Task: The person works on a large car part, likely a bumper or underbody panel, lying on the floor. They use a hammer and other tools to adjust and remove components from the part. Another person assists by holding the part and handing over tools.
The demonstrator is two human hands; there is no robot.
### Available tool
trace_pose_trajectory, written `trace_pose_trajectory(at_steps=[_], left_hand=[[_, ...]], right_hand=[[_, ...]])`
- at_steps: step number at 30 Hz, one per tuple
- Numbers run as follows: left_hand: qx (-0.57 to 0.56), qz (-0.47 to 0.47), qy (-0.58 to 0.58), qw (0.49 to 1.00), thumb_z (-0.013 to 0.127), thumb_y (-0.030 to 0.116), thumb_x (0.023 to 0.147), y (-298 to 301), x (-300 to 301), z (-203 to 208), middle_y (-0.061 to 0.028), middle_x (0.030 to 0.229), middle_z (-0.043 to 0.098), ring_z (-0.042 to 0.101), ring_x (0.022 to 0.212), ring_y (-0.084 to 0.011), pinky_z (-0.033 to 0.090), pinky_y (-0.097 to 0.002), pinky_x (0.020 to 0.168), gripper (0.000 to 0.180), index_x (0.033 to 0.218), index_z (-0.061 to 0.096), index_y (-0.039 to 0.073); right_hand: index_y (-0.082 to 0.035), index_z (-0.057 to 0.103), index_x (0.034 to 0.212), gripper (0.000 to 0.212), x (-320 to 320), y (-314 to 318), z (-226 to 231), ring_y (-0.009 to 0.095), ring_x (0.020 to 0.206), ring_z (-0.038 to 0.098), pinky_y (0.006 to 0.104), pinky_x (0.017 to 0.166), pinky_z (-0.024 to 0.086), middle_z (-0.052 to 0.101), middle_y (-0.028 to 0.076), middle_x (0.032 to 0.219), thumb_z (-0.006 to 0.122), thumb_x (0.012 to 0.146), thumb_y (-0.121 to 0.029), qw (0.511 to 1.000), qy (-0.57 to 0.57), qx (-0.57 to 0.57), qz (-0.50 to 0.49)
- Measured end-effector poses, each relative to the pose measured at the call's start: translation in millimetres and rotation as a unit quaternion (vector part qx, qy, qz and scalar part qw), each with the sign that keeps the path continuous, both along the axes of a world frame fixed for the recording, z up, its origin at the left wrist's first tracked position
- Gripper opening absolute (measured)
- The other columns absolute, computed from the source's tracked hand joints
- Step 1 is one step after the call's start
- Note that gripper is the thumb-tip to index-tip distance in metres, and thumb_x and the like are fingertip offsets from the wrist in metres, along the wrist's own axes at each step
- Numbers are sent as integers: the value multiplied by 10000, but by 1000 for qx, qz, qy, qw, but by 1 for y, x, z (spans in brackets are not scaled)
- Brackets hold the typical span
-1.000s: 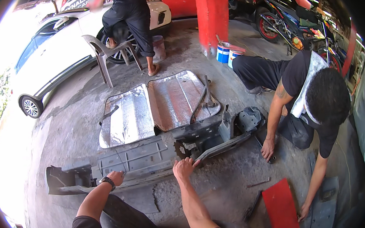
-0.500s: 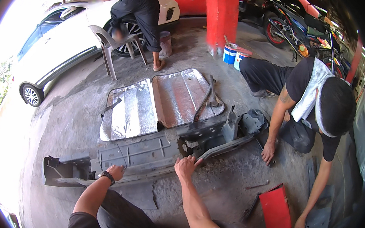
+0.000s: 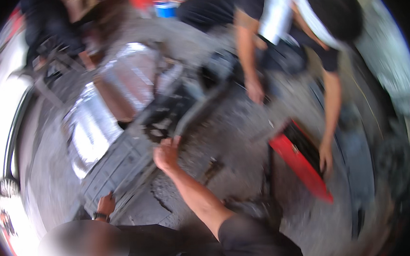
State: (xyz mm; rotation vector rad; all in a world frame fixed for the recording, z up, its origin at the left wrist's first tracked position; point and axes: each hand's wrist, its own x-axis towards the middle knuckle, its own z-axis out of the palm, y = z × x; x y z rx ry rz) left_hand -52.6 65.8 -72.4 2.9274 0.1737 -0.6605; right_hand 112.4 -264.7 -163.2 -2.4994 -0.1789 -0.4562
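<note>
Compared with a moment before, the view is swung and blurred, and the dark grey plastic panel now lies diagonally on the concrete floor. The right hand is laid on the panel's upper edge with fingers curled over it, as before. The left hand is pressed on the lower end; whether it is gripping cannot be told. The hold seems kept, so the panel is judged to be under control. Beside it, two silver foil-faced sheets are touching its far edge. A co-worker's hand is resting on a red part, well apart, with free floor between.
</note>
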Motion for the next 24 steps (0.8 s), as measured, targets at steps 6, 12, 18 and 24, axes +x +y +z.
trace_pose_trajectory(at_steps=[6, 12, 18, 24], left_hand=[[37, 10, 24, 999, 467, 254, 937, -12, -4, 12, -330, 946, 646, 601, 947, -515, 452, -570, 825, 376, 1040, 647, -60], [54, -7, 25, 998, 486, 270, 965, 1, 5, 12, -325, 957, 649, 590, 952, -520, 440, -570, 814, 369, 1003, 645, -60], [52, 5, 54, 997, 479, 291, 960, 0, 9, 10, -332, 1031, 641, 574, 1012, -519, 435, -572, 855, 410, 1095, 639, -62], [63, 8, 36, 997, 483, 295, 944, -12, 4, 13, -333, 982, 642, 588, 967, -520, 448, -568, 825, 401, 1051, 651, -53]], right_hand=[[-17, 758, 836, 292, -4, 1, 1, 359, 1189, 478, 636, 1167, 151, 641, 183, 1030, 543, 849, -214, 996, 78, -28, -30], [-4, 759, 959, 350, -9, -4, 14, 374, 1249, 461, 631, 1181, 129, 632, 197, 1100, 514, 897, -246, 992, 115, -53, -15], [-15, 754, 996, 337, -4, 1, 9, 358, 1275, 450, 635, 1188, 113, 629, 186, 1161, 537, 891, -251, 988, 132, -73, -25], [-4, 752, 955, 313, -2, 0, 1, 353, 1251, 458, 640, 1185, 121, 634, 182, 1136, 540, 868, -217, 992, 116, -14, -38]])
